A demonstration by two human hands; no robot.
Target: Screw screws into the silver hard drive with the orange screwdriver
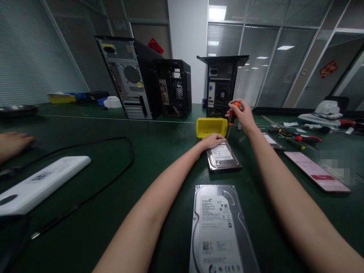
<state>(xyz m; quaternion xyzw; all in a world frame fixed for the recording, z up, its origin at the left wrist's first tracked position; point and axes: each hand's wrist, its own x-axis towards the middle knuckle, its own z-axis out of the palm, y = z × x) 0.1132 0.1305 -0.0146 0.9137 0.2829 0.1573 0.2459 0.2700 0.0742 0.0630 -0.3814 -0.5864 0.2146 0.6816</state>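
A silver hard drive (223, 154) with a white label lies flat on the green table. My left hand (212, 141) holds it by its far left corner, with the fingers closed over the edge. In my right hand (241, 113) is a screwdriver (233, 116) with an orange and black handle, gripped near the top. Its thin shaft points down to the drive's far edge; whether the tip sits in a screw is too small to tell. Just behind stands a yellow open box (212, 127). Closer to me lies a larger hard drive (217, 235), label up.
Computer cases (133, 76) stand at the back, another case (222, 85) behind the box. To the right are a phone (317, 171), another drive (271, 140) and pliers (308, 139). At left lie a white device (48, 182), a black cable (132, 151) and another person's hand (15, 144).
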